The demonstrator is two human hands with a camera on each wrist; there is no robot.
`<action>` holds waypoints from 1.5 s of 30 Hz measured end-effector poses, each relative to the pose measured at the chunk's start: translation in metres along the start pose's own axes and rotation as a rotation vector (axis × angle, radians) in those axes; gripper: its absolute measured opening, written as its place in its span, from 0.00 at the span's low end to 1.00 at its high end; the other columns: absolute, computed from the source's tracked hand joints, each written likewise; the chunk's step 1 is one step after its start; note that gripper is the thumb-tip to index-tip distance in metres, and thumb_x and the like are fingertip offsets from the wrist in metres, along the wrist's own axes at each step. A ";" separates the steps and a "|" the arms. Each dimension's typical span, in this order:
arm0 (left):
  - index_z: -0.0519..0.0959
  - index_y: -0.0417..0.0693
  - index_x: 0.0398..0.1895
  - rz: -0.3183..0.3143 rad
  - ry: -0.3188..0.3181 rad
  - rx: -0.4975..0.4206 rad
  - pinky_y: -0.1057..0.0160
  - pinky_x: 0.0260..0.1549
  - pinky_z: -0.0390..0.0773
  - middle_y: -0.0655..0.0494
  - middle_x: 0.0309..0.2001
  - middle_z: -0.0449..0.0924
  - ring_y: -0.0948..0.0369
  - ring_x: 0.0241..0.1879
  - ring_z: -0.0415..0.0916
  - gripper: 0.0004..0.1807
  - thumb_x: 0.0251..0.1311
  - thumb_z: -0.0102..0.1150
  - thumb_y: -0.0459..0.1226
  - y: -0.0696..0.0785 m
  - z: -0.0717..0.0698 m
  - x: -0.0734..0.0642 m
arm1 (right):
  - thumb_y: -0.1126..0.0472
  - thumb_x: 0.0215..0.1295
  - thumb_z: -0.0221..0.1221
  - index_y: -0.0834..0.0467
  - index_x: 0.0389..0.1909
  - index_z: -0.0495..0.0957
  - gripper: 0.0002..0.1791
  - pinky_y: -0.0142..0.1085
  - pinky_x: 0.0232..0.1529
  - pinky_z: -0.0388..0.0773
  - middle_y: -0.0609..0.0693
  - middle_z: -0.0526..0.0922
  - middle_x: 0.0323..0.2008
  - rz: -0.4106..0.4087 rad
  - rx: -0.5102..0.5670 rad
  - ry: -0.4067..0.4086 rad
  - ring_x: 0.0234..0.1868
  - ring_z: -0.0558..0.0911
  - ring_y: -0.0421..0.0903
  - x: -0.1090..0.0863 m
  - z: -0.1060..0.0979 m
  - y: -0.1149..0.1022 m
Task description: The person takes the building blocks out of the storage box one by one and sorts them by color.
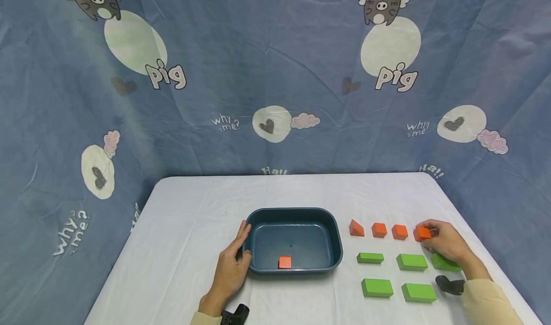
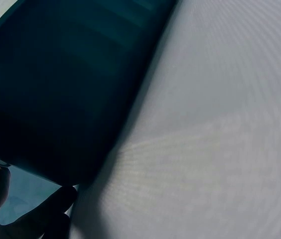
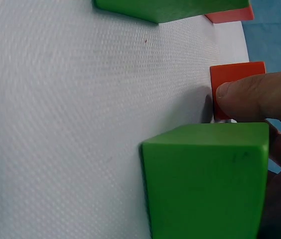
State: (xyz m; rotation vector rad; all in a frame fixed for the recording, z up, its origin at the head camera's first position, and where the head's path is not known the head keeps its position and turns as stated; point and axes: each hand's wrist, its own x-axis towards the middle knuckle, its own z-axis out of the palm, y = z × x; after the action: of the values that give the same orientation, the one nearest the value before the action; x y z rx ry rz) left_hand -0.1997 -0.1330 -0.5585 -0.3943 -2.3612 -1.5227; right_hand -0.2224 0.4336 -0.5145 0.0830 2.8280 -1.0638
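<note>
A dark blue tray [image 1: 292, 270] stands on the white table with one orange block [image 1: 285, 262] inside, near its front wall. My left hand [image 1: 230, 270] rests against the tray's left side, fingers stretched along the rim; in the left wrist view its dark fingers [image 2: 51, 211] meet the tray wall [image 2: 70, 99]. At the right end of a row of orange pieces, my right hand [image 1: 447, 241] pinches an orange block [image 1: 421, 234]. The right wrist view shows the thumb [image 3: 260, 97] pressed on that block [image 3: 225, 74], with a green block [image 3: 205, 184] close in front.
Left of the right hand lie an orange triangular piece [image 1: 356, 228] and two orange blocks [image 1: 379, 229]. Several green blocks [image 1: 412, 262] lie in two rows nearer the front, one [image 1: 445, 263] partly under the right hand. A blue printed cloth [image 1: 275, 76] hangs behind the table.
</note>
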 end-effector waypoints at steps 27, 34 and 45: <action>0.70 0.40 0.73 0.026 0.015 0.005 0.76 0.68 0.54 0.43 0.75 0.63 0.55 0.74 0.60 0.37 0.55 0.54 0.21 -0.001 -0.002 -0.001 | 0.64 0.59 0.69 0.68 0.62 0.74 0.30 0.57 0.49 0.81 0.70 0.76 0.58 -0.127 -0.039 0.048 0.55 0.76 0.69 0.003 -0.001 -0.048; 0.70 0.41 0.73 0.006 0.004 -0.008 0.76 0.68 0.54 0.45 0.75 0.62 0.57 0.74 0.59 0.37 0.56 0.54 0.22 -0.001 -0.003 -0.001 | 0.67 0.58 0.70 0.66 0.60 0.77 0.27 0.50 0.53 0.78 0.66 0.79 0.57 -0.239 -0.023 0.093 0.56 0.78 0.66 0.008 0.003 -0.077; 0.70 0.42 0.73 0.000 0.000 -0.013 0.75 0.68 0.54 0.46 0.75 0.62 0.58 0.74 0.58 0.36 0.56 0.54 0.23 -0.001 -0.003 0.000 | 0.67 0.57 0.71 0.61 0.58 0.79 0.26 0.34 0.52 0.78 0.57 0.82 0.54 -0.383 0.032 0.107 0.51 0.80 0.52 0.016 0.013 -0.122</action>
State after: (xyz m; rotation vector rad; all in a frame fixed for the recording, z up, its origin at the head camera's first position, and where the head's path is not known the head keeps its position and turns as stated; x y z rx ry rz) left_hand -0.1996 -0.1359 -0.5582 -0.3973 -2.3530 -1.5384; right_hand -0.2490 0.3336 -0.4462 -0.4285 2.9973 -1.2049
